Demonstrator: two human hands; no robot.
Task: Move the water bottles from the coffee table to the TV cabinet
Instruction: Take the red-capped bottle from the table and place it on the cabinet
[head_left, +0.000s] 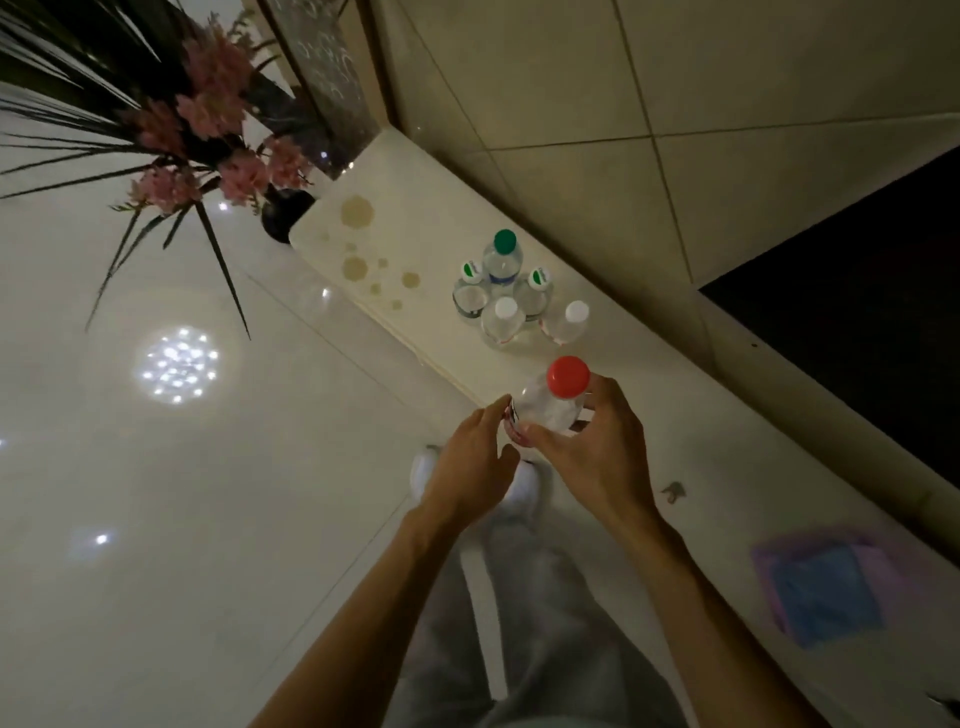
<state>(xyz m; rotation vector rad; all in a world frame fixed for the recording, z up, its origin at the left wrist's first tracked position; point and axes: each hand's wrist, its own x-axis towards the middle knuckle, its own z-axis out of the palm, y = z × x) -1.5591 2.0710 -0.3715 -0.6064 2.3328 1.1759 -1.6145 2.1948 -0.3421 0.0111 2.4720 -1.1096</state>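
Red-capped clear plastic water bottle (550, 410) sits in your right hand (597, 462), fingers curled round it, over the near edge of the cream desk (675, 415). Your left hand (467, 462), fingers loose, touches its side. Set down too far forward, it could topple the five clear bottles (511, 296) just beyond.

no readable text, green marks on two bottle caps (470, 270) too blurred

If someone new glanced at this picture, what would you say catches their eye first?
The red-capped bottle near the middle stands out, gripped by the right hand at the front edge of the cabinet top, with the left hand beside it. Beyond it, five more bottles stand clustered on that top, and pink flowers fill the upper left.
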